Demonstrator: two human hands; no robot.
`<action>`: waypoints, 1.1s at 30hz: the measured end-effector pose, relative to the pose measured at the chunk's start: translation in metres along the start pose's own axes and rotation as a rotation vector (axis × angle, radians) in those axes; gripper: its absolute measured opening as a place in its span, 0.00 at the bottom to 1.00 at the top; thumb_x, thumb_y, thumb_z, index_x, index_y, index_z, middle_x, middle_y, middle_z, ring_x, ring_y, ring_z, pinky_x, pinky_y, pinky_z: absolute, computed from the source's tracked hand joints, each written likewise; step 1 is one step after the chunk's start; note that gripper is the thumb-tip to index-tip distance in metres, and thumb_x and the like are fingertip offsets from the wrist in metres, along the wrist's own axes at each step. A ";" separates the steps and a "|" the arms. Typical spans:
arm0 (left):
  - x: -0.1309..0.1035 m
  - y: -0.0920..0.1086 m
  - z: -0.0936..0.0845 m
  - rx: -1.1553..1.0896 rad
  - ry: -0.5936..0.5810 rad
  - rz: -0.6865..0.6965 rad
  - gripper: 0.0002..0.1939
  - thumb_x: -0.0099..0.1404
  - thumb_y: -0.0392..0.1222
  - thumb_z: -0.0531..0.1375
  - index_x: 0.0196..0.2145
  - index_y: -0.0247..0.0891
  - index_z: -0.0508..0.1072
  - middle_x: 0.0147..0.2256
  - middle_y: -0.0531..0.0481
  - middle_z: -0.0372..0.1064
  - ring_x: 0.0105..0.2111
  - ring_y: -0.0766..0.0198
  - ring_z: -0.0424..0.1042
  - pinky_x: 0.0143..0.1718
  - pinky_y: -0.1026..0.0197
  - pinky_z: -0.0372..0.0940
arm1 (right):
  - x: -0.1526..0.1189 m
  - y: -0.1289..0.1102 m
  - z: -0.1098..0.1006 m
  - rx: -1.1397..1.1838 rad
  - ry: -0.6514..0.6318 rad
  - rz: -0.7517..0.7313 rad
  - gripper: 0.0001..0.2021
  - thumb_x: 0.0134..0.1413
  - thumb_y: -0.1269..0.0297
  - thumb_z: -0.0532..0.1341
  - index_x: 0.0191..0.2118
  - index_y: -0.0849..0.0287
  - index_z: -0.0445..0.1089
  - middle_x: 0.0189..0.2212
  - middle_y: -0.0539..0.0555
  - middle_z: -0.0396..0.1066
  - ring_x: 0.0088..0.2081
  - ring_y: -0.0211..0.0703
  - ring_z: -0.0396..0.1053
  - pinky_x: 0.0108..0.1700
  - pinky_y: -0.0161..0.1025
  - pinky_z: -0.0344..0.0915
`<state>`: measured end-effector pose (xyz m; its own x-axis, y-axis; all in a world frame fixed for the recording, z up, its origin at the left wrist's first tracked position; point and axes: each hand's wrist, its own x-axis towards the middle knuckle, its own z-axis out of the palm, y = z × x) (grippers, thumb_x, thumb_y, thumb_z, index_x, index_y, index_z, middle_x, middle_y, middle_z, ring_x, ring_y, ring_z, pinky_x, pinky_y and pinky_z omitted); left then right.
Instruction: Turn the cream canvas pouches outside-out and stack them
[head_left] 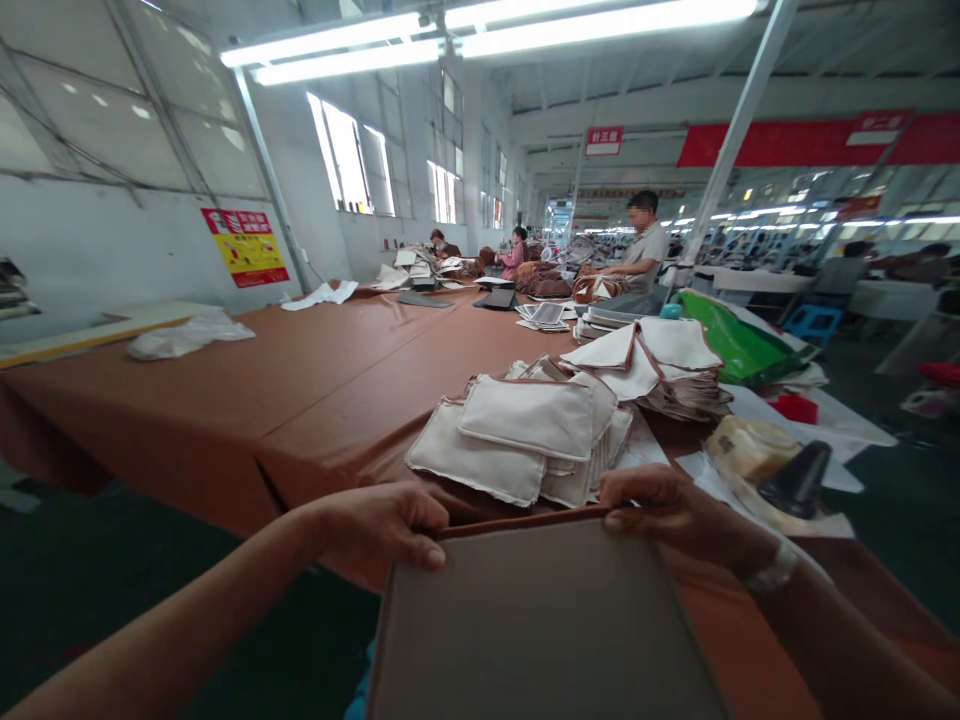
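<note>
A flat grey-brown panel with brown edging [525, 620] stands tilted close to me, its lower end cut off by the picture. My left hand [394, 522] pinches its upper left corner. At the upper right corner my right hand [660, 510] grips the same brown edge, thumb on the near face. Just beyond the panel lies a loose pile of white fabric pieces with brown stitched edges [525, 415]. What the fingertips hold behind the edge is hidden.
A brown covering [360, 390] spreads over the large table. More edged pieces [675, 345] are stacked at right, near a green bag [739, 340], a tape roll [754, 450] and a black cone [799, 480]. A person [641, 250] stands at the table's far right side.
</note>
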<state>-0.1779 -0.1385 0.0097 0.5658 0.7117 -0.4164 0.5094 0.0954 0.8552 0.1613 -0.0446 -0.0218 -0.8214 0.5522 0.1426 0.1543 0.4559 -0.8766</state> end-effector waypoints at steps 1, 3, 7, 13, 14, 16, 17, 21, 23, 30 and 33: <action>0.000 -0.001 0.003 0.052 0.039 0.031 0.22 0.58 0.58 0.63 0.25 0.35 0.68 0.22 0.57 0.55 0.21 0.70 0.51 0.20 0.68 0.47 | 0.000 0.004 0.001 -0.074 0.000 0.008 0.11 0.57 0.59 0.63 0.28 0.61 0.70 0.27 0.50 0.63 0.29 0.39 0.59 0.31 0.35 0.58; 0.007 0.009 0.016 0.198 0.132 0.144 0.20 0.59 0.52 0.63 0.21 0.35 0.64 0.21 0.58 0.51 0.22 0.71 0.49 0.21 0.68 0.46 | 0.007 0.003 0.015 -0.152 -0.005 -0.029 0.08 0.53 0.61 0.66 0.34 0.61 0.74 0.34 0.54 0.67 0.35 0.42 0.63 0.38 0.37 0.62; 0.030 0.038 0.040 0.333 0.184 0.229 0.15 0.58 0.41 0.63 0.20 0.34 0.65 0.20 0.58 0.51 0.22 0.71 0.50 0.22 0.68 0.46 | 0.027 -0.020 0.064 0.011 -0.087 -0.140 0.22 0.49 0.59 0.69 0.49 0.61 0.68 0.42 0.56 0.67 0.41 0.44 0.63 0.43 0.38 0.62; 0.029 0.006 0.016 -0.027 -0.036 0.029 0.21 0.57 0.58 0.65 0.30 0.33 0.76 0.22 0.55 0.61 0.22 0.69 0.56 0.22 0.68 0.53 | 0.025 -0.010 0.089 0.097 -0.092 -0.058 0.13 0.55 0.58 0.65 0.29 0.63 0.67 0.23 0.45 0.57 0.25 0.33 0.51 0.26 0.31 0.50; 0.028 -0.003 0.014 -0.120 -0.063 0.021 0.24 0.54 0.61 0.66 0.32 0.33 0.76 0.24 0.53 0.63 0.23 0.68 0.59 0.24 0.67 0.56 | 0.021 -0.005 0.086 0.084 -0.067 -0.065 0.13 0.56 0.58 0.64 0.28 0.63 0.67 0.22 0.45 0.56 0.25 0.33 0.51 0.27 0.31 0.50; 0.029 -0.018 0.017 -0.238 -0.061 0.037 0.28 0.51 0.62 0.67 0.35 0.33 0.76 0.27 0.52 0.66 0.25 0.67 0.61 0.28 0.66 0.59 | 0.015 0.005 0.078 0.066 0.001 -0.061 0.13 0.58 0.58 0.63 0.28 0.63 0.67 0.23 0.46 0.57 0.26 0.34 0.52 0.28 0.32 0.51; 0.031 -0.022 0.021 -0.240 -0.017 0.057 0.27 0.52 0.61 0.67 0.36 0.33 0.76 0.28 0.52 0.66 0.26 0.67 0.61 0.29 0.67 0.59 | 0.013 0.009 0.073 0.045 0.022 -0.053 0.13 0.59 0.58 0.62 0.28 0.63 0.68 0.24 0.47 0.58 0.27 0.35 0.53 0.28 0.32 0.52; 0.042 -0.016 0.035 -0.046 0.207 0.157 0.14 0.60 0.47 0.62 0.35 0.32 0.76 0.27 0.55 0.63 0.26 0.70 0.57 0.26 0.70 0.54 | 0.009 0.015 0.062 -0.050 0.003 -0.038 0.11 0.61 0.61 0.60 0.30 0.62 0.70 0.26 0.49 0.62 0.29 0.38 0.57 0.31 0.34 0.55; 0.048 -0.010 0.037 0.006 0.224 0.170 0.11 0.60 0.44 0.61 0.36 0.32 0.75 0.27 0.56 0.63 0.26 0.70 0.57 0.26 0.70 0.53 | 0.009 0.012 0.062 0.001 -0.002 -0.002 0.09 0.62 0.61 0.58 0.37 0.62 0.70 0.28 0.50 0.65 0.30 0.38 0.58 0.31 0.34 0.56; 0.055 -0.005 0.043 -0.120 0.196 0.162 0.15 0.56 0.47 0.65 0.36 0.32 0.72 0.28 0.56 0.62 0.27 0.70 0.56 0.26 0.70 0.52 | 0.008 0.008 0.078 -0.059 0.143 -0.099 0.07 0.61 0.62 0.59 0.37 0.60 0.66 0.30 0.51 0.64 0.31 0.40 0.60 0.33 0.35 0.59; 0.057 -0.004 0.047 -0.174 0.224 0.144 0.19 0.55 0.50 0.67 0.36 0.33 0.71 0.28 0.54 0.64 0.27 0.69 0.58 0.26 0.69 0.53 | 0.006 0.011 0.085 -0.181 0.169 -0.149 0.04 0.62 0.66 0.57 0.37 0.60 0.66 0.31 0.52 0.65 0.31 0.40 0.63 0.34 0.36 0.59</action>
<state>-0.1178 -0.1311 -0.0322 0.4572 0.8603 -0.2254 0.3050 0.0864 0.9484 0.1114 -0.0954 -0.0700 -0.7414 0.5717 0.3515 0.1471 0.6495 -0.7460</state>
